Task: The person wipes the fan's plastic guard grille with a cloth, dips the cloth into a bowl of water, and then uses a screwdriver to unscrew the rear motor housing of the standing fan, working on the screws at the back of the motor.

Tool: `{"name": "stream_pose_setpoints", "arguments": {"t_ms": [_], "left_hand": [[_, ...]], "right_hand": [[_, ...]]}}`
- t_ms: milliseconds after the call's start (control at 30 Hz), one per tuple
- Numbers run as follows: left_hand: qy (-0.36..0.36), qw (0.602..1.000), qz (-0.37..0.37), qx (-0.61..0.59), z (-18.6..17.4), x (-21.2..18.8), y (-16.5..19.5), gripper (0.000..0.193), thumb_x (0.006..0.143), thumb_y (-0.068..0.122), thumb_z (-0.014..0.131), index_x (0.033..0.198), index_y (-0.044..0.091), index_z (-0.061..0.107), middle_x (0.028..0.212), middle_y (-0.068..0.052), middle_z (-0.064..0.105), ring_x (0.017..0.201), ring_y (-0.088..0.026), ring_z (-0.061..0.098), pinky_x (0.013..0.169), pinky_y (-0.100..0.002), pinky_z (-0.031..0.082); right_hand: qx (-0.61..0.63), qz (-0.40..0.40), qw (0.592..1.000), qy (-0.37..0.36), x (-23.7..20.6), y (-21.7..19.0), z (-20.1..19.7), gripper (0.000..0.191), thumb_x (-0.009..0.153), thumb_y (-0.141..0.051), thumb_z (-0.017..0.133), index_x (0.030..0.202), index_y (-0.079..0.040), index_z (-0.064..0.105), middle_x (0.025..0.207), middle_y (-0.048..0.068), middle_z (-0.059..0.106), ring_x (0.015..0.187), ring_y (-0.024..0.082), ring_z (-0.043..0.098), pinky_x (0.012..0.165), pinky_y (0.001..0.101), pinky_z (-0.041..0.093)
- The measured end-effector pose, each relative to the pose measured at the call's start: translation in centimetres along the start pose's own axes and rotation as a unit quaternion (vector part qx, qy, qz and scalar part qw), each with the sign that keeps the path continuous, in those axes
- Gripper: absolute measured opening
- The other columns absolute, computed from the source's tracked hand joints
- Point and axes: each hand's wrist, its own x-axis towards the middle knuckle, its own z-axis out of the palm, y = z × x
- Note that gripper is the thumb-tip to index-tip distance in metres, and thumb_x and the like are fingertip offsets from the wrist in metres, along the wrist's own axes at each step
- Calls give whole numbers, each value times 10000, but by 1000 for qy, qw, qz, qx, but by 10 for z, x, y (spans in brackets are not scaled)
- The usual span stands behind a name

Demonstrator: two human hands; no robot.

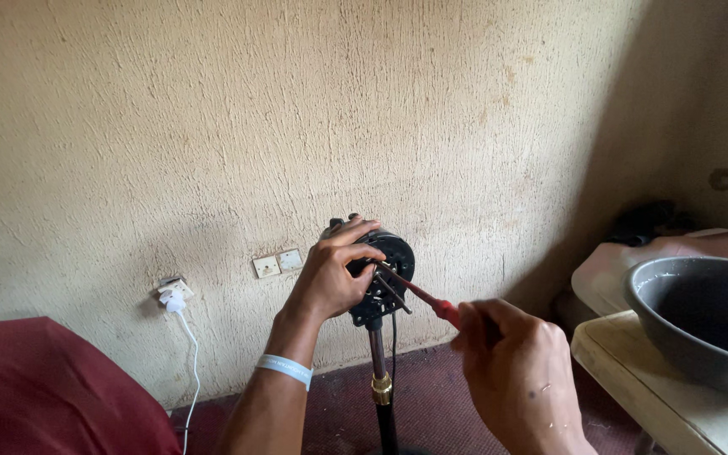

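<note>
Left hand (330,274) wraps closed over the black fan motor (383,278), steadying it atop the stand pole (378,371). Right hand (520,371) grips a red-handled screwdriver (419,295), tip at the motor's face. Step in hand, as judged: working a screw on the motor housing. Next move likely needs the tip kept square in the screw, the motor held from turning. Screwdriver's long axis runs from lower right up-left, tip toward the motor. Wall switch plate (278,263) sits left of the motor.
</note>
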Motion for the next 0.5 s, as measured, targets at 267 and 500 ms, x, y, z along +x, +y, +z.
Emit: {"name": "stream_pose_setpoints", "arguments": {"t_ms": [267,500], "left_hand": [[5,1000,-2,-7,-1,0,2,161,779,26,787,885,143,816,1410,-37,652,1422,-293,498,1188,-429,396],[1,1000,2,2,0,-2,0,161,780,33,785,888,147,820,1414,-44,646,1416,-293,498,1197,-432,382]], "right_hand": [[-34,57,998,-16,2,-13,-10,316,969,-357,733,1105,-72,729,790,129,769,675,222,750,661,352,587],[12,-77,995,54,-5,-20,-9,265,844,-263,741,999,-49,763,784,136,791,680,227,779,618,356,594]]}}
